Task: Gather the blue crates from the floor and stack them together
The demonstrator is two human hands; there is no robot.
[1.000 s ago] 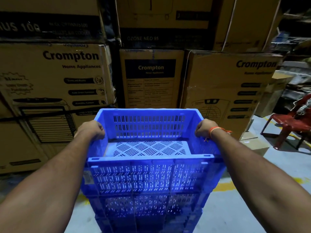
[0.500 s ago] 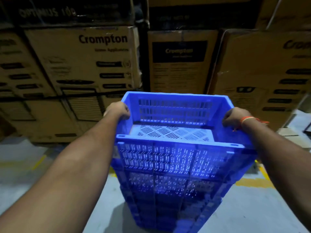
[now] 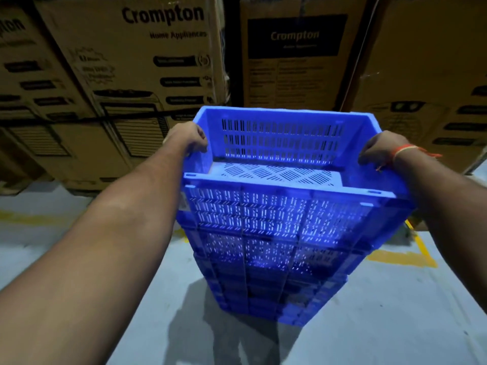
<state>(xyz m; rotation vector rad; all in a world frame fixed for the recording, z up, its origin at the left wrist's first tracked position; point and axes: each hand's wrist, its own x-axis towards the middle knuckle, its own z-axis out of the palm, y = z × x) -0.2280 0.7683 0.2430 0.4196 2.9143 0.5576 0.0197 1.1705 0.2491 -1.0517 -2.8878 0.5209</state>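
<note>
While I watched through the head camera, both hands were clamped on the top blue crate (image 3: 284, 164): my left hand (image 3: 188, 139) curled over the rim of its left short wall, my right hand (image 3: 382, 150), the one with the orange wrist thread (image 3: 404, 151), curled over the rim of the right short wall. That crate sat at the top of a stack of blue crates (image 3: 266, 259) rising from the grey floor (image 3: 395, 312), straight ahead of me and below, with cardboard cartons (image 3: 147, 61) lined up behind it.

What mattered for the next move was how the crate lay between my hands. Its long axis ran left to right across my view, so each hand held one end and neither arm was clearly nearer; the grip looked even. The whole stack appeared tilted, its base drawn in toward the lower right while the top leaned left, though the wide lens may have exaggerated that. I could not tell whether the top crate was fully seated on the one beneath.

My judgement was that any push or settling had to go straight down along the stack, both hands together, or the column could lean further.
</note>
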